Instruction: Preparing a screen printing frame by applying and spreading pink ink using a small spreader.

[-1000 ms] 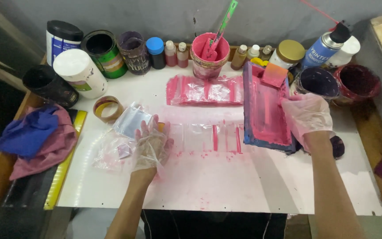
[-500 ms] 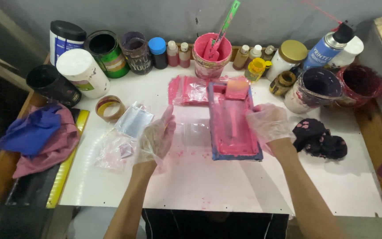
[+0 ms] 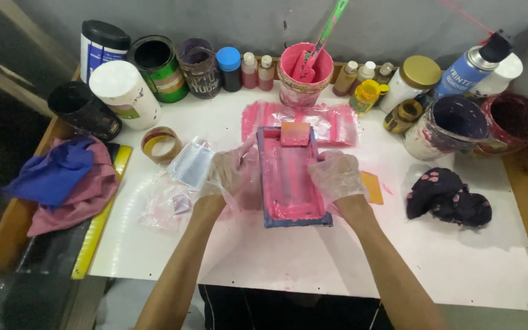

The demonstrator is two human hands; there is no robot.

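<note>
A small blue-edged printing frame (image 3: 289, 180), its mesh smeared pink, lies flat in the middle of the white table (image 3: 313, 263). My left hand (image 3: 232, 172), in a clear glove, holds the frame's left edge. My right hand (image 3: 337, 176), also gloved, grips its right edge. A pink-stained squeegee block (image 3: 295, 133) rests inside the frame at its far end. Pink-stained plastic sheets (image 3: 337, 121) lie just behind the frame. A small orange card (image 3: 373, 187) shows to the right of my right hand.
Paint cans, jars and small bottles line the back edge, with a pink bucket (image 3: 304, 76) holding a green stick. A tape roll (image 3: 161, 144) and plastic bags (image 3: 181, 177) lie left. Blue and pink cloths (image 3: 62, 183) sit at far left, a dark rag (image 3: 450, 198) right.
The frame moved from the right side, held tilted by my right hand, to the table's middle and now lies flat. My left hand left the plastic bags and took the frame's left edge.
</note>
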